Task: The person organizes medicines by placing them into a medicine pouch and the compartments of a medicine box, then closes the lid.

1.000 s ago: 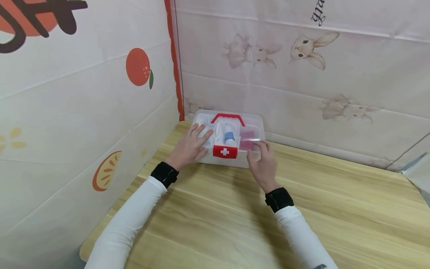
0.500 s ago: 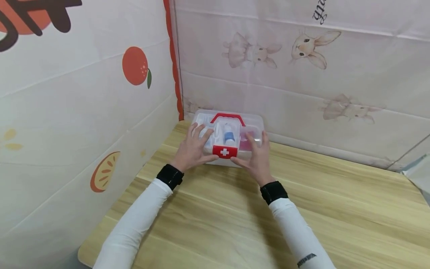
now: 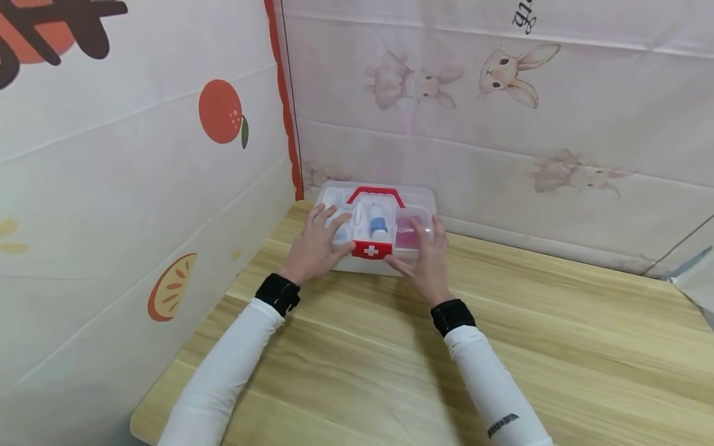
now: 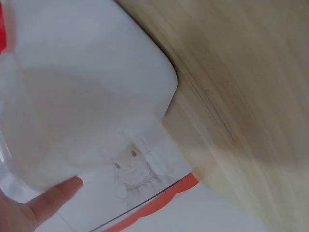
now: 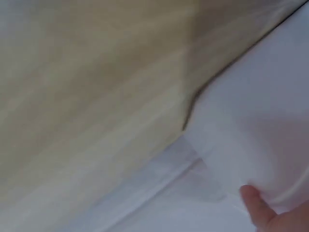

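Note:
A white first-aid box (image 3: 362, 266) with a clear lid (image 3: 419, 198) stands at the back of the table. Its front latch (image 3: 372, 250) is red with a white cross, and the red carry handle (image 3: 375, 191) lies on top. My left hand (image 3: 313, 249) holds the lid's left part, thumb at the latch's left end. Opposite it, my right hand (image 3: 428, 263) grips the right part, thumb by the latch's right end. In each wrist view a fingertip touches the box's side wall (image 4: 96, 87). Through the lid show a white bottle with a blue label (image 3: 378, 224) and something pink (image 3: 407, 234).
Behind the box hangs a pale rabbit-print cloth (image 3: 491, 136); a fruit-print cloth (image 3: 111, 204) walls the left side. The wooden table (image 3: 357, 359) stretches forward and right. A pale sheet (image 3: 697, 279) hangs at its right edge.
Both thumbs have come in toward the latch ends. My right hand has shifted left, its fingers now spread over the lid and right edge. The box stays where it was, lid down.

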### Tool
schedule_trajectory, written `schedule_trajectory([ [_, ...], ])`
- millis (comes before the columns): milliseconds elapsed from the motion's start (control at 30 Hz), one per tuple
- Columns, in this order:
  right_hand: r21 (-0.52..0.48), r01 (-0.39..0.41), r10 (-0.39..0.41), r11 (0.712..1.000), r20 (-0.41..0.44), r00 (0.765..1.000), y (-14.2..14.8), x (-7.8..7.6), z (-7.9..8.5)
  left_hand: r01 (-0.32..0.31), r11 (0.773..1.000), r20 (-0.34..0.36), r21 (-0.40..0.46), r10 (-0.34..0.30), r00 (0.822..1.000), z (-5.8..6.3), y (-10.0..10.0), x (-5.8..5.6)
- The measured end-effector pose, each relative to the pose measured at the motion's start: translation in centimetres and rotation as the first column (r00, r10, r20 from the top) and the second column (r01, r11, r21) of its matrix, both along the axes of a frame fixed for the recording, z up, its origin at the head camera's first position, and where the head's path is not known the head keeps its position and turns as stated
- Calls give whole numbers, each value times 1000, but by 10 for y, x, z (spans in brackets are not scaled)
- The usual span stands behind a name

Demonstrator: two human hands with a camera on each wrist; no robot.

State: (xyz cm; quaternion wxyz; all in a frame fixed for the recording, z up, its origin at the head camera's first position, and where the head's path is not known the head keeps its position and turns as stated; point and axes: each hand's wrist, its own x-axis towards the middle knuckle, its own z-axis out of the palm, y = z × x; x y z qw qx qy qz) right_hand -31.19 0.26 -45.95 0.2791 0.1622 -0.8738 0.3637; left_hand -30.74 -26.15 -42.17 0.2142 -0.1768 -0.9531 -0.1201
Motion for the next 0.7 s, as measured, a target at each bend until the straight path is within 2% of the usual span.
schedule_trajectory([
  [100, -87, -10, 9, 996, -10, 1000, 3, -1, -3, 20, 994, 20, 111, -22, 1000, 2, 0, 0],
  [167, -150, -32, 26, 988, -42, 999, 4, -2, -4, 42, 979, 17, 199, -47, 999, 3, 1, -1],
  [233, -196, -44, 34, 980, -53, 998, 4, -2, -4, 55, 957, 37, 285, -68, 997, 1, 3, -2],
  [333, -236, -55, 46, 970, -41, 998, 3, -1, -3, 52, 911, 85, 409, -95, 992, -3, 3, -3],
  [367, -239, -55, 50, 970, -28, 998, 3, 0, -2, 47, 896, 106, 441, -104, 989, -3, 3, -3],
  [433, -238, -57, 60, 970, 7, 998, 3, 1, 0, 35, 881, 142, 472, -115, 983, -3, 0, -1],
  [533, -221, -50, 69, 974, 80, 994, 4, 4, 5, 25, 878, 195, 477, -134, 972, 0, -5, 1],
  [700, -172, -62, 91, 983, 162, 983, 7, 6, 8, 14, 905, 246, 426, -130, 961, 2, -11, 2],
])
